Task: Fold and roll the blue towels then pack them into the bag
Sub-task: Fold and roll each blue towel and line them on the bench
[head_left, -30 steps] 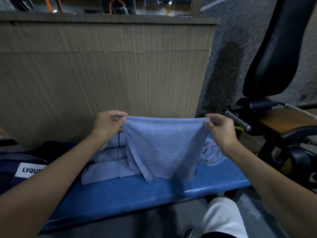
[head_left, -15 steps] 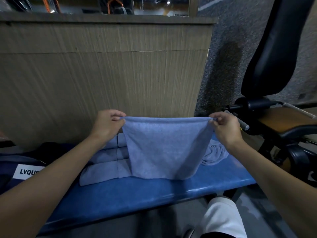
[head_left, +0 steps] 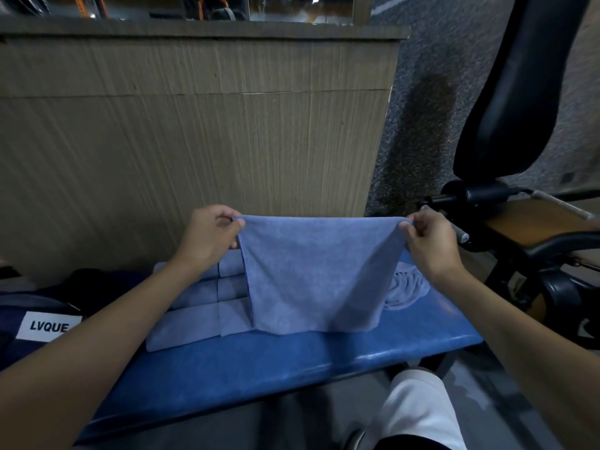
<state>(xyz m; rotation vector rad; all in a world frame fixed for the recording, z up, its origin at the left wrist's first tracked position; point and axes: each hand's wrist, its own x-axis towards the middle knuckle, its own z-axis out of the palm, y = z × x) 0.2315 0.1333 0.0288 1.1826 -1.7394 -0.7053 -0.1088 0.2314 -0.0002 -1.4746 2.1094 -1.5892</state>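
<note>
Pulled out flat since a second ago, the blue towel [head_left: 311, 274] no longer droops to a point. Its top edge runs level and its lower hem brushes the blue worktop [head_left: 292, 368]. I judge it squared up and ready for the first fold. The dark bag [head_left: 48, 326] lies at the left, with the folded towels [head_left: 194, 306] beside it. A crumpled towel [head_left: 406, 287] sits right, behind the held one. I see the left hand [head_left: 207, 238] and right hand [head_left: 428, 245] each pinching a top corner, fingers [head_left: 414, 226] closed on cloth.
</note>
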